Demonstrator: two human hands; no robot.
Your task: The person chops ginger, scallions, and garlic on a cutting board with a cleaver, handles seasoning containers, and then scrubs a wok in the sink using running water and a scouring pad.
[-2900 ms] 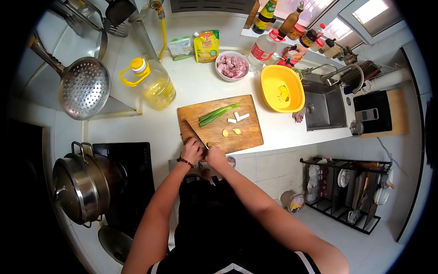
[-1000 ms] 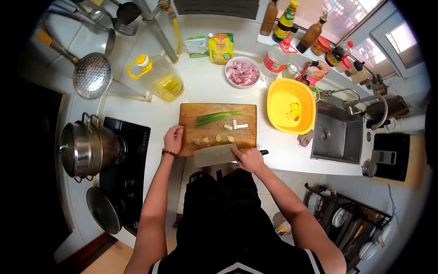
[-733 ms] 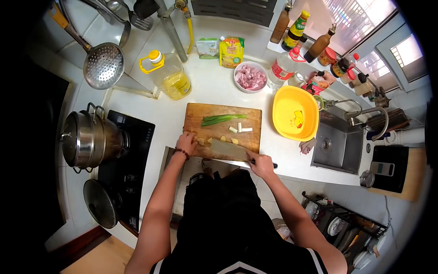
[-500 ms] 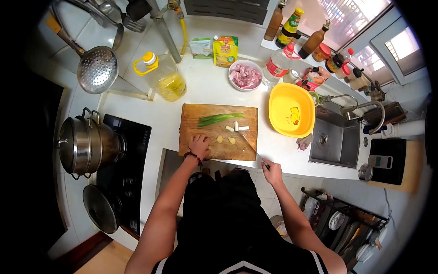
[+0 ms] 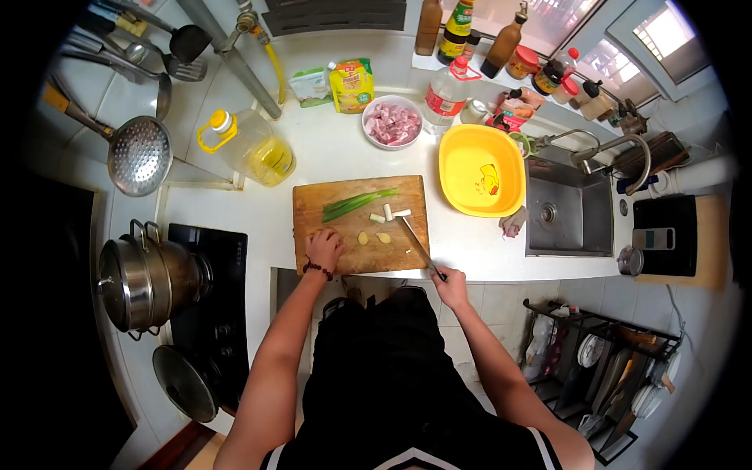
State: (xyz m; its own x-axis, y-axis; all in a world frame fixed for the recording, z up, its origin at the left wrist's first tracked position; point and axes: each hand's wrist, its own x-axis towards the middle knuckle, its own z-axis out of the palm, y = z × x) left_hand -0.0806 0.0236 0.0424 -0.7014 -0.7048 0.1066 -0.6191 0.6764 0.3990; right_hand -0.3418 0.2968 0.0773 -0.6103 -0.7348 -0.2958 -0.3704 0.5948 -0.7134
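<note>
Our right hand [image 5: 450,289] grips the knife [image 5: 417,244], its length slanting forward and left over the board [image 5: 309,202]. The yellow slices [image 5: 363,237] lie there just right of our left hand [image 5: 323,250] — the nearer one — whose fingers bend down, grip unclear.

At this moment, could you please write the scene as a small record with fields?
left hand: on the left side of the cutting board; anything underneath is hidden
right hand: grips the knife, which slants over the board
on board: green stalks, three white pieces, two pale yellow slices
behind board: bowl of pink meat
right of board: yellow basin
</note>
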